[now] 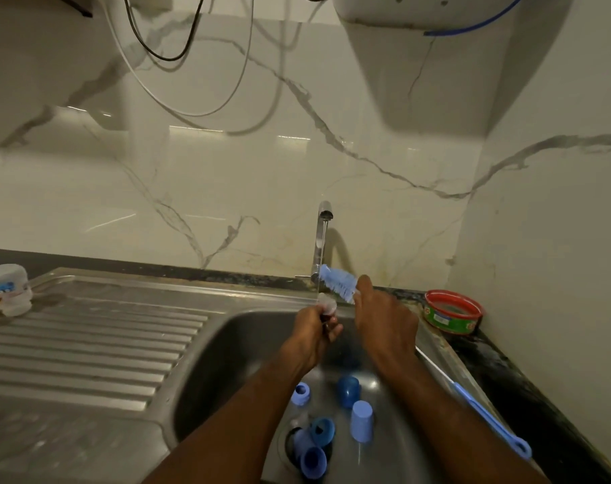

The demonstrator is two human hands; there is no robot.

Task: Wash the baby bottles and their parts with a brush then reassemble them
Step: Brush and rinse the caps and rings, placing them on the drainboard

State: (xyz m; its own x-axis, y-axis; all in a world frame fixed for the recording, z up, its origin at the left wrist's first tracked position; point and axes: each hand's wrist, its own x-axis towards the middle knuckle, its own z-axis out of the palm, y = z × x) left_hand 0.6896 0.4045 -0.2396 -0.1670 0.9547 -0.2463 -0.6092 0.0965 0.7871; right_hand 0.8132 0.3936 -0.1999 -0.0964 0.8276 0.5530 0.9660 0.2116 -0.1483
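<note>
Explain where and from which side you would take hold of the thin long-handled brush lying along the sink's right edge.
Probably grip the thin brush on its thicker blue handle, just above the loop end nearest the person, coming down from above with the right hand. The handle lies flat along the sink rim, exposed on top, while its far end is a thin wire that offers little to hold.

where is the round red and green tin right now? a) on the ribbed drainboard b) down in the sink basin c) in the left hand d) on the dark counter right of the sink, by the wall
d: the red and green tin sits on the dark counter to the right of the sink, close to the side wall, apart from both hands and the blue parts in the basin.
</note>
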